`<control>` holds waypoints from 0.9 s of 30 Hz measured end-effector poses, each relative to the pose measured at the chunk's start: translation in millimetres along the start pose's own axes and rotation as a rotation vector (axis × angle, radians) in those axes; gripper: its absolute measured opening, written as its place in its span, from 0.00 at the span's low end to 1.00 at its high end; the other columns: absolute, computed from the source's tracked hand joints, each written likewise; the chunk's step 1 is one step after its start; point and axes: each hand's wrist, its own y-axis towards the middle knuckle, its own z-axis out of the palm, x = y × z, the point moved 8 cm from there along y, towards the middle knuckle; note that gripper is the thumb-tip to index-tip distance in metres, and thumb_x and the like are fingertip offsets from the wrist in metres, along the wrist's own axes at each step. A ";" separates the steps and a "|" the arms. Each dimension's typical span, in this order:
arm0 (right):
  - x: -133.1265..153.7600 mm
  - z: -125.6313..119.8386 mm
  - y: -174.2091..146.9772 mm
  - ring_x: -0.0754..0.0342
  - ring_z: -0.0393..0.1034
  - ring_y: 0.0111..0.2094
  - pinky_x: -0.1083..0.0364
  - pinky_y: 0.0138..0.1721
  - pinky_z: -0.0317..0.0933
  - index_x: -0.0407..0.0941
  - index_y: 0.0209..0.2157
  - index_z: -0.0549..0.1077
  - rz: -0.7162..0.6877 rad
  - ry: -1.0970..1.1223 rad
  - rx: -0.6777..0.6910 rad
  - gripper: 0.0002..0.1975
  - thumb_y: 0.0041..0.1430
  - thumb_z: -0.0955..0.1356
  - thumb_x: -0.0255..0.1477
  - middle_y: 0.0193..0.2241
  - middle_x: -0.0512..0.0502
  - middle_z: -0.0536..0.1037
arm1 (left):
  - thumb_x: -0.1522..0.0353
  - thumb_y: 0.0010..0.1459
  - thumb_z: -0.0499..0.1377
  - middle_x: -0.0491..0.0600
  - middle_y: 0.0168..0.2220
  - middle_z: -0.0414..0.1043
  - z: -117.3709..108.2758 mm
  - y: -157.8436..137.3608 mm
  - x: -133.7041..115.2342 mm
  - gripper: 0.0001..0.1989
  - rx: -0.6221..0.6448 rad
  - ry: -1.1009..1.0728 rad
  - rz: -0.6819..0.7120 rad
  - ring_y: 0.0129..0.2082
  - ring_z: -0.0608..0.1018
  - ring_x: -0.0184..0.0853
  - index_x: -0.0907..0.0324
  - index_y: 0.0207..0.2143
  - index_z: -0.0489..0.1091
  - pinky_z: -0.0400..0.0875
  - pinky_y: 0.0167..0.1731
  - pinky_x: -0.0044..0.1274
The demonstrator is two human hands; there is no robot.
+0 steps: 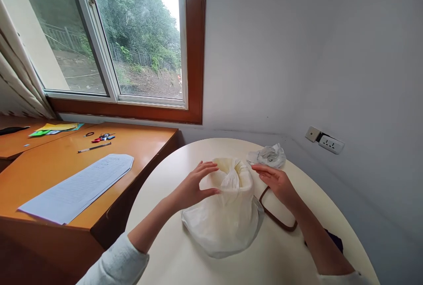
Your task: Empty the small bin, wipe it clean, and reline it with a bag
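Note:
A cream-coloured bin (243,172) stands on the round table with a translucent white plastic bag (224,223) over it. The bag's skirt spreads down and out around the bin, and a gathered part of it dips into the mouth. At the left of the rim is my left hand (194,184), thumb and fingers spread, holding nothing. My right hand (276,182) hovers off the right side of the rim with its fingers stretched out and nothing in it. Below that hand lies a brown rectangular ring with rounded corners (277,222), partly covered by my forearm.
Behind my right hand sits a crumpled clear plastic bag (269,156). A dark item (333,241) lies by my right forearm on the white round table (172,267). At left, a wooden desk (148,137) holds papers (82,188), a pen (94,147) and keys (103,137).

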 end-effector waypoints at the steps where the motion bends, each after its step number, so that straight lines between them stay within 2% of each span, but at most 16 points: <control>1: 12.3 4.5 1.7 0.48 0.63 0.52 0.45 0.55 0.54 0.48 0.42 0.73 -0.050 -0.078 -0.014 0.14 0.55 0.64 0.36 0.46 0.44 0.73 | 0.57 0.50 0.59 0.52 0.52 0.65 6.1 3.5 -7.9 0.27 0.027 0.033 0.041 0.55 0.64 0.41 0.54 0.52 0.62 0.44 0.60 0.40; 4: 42.5 36.8 2.6 0.49 0.63 0.51 0.47 0.54 0.54 0.49 0.43 0.73 -0.176 -0.297 0.099 0.15 0.57 0.60 0.32 0.46 0.47 0.73 | 0.57 0.52 0.58 0.52 0.44 0.71 24.9 8.7 -20.1 0.21 0.110 0.120 0.105 0.49 0.70 0.39 0.55 0.47 0.68 0.44 0.60 0.38; 7: 51.9 67.0 -1.2 0.49 0.65 0.49 0.48 0.51 0.56 0.50 0.46 0.72 -0.191 -0.468 0.279 0.18 0.57 0.59 0.29 0.46 0.49 0.74 | 0.58 0.53 0.56 0.50 0.36 0.74 34.5 7.4 -23.0 0.15 0.135 0.204 0.126 0.44 0.72 0.39 0.55 0.40 0.71 0.46 0.59 0.38; 13: 52.7 78.3 0.5 0.51 0.70 0.36 0.55 0.36 0.60 0.47 0.38 0.76 -0.060 -0.715 0.454 0.17 0.56 0.57 0.28 0.34 0.46 0.78 | 0.60 0.57 0.53 0.48 0.30 0.74 39.0 1.3 -29.3 0.12 0.148 0.280 0.173 0.37 0.73 0.37 0.55 0.32 0.72 0.50 0.57 0.37; 17: 60.5 84.6 20.4 0.55 0.68 0.29 0.58 0.29 0.56 0.46 0.35 0.75 -0.078 -0.753 0.431 0.16 0.55 0.57 0.26 0.30 0.47 0.77 | 0.60 0.57 0.52 0.47 0.24 0.71 39.9 0.8 -31.1 0.14 0.140 0.305 0.178 0.32 0.72 0.36 0.56 0.25 0.70 0.53 0.55 0.37; 19: 54.7 95.2 32.0 0.57 0.66 0.26 0.59 0.28 0.55 0.45 0.31 0.76 -0.071 -0.790 0.470 0.13 0.52 0.60 0.25 0.28 0.48 0.76 | 0.60 0.57 0.52 0.48 0.26 0.72 40.8 0.5 -31.2 0.13 0.142 0.313 0.181 0.34 0.73 0.36 0.57 0.25 0.69 0.54 0.55 0.36; 23: 20.7 124.9 47.3 0.60 0.58 0.17 0.59 0.22 0.52 0.45 0.19 0.73 0.029 -0.862 0.690 0.05 0.40 0.67 0.22 0.16 0.53 0.71 | 0.61 0.56 0.54 0.50 0.31 0.73 42.2 -1.4 -32.0 0.10 0.140 0.343 0.208 0.40 0.72 0.38 0.57 0.29 0.70 0.55 0.54 0.34; 27: -11.2 147.6 55.7 0.62 0.54 0.12 0.60 0.18 0.52 0.45 0.11 0.68 0.063 -0.836 0.823 0.10 0.27 0.69 0.16 0.08 0.59 0.63 | 0.61 0.56 0.54 0.48 0.30 0.73 43.1 -2.5 -31.0 0.10 0.131 0.353 0.217 0.38 0.72 0.36 0.58 0.30 0.70 0.55 0.53 0.32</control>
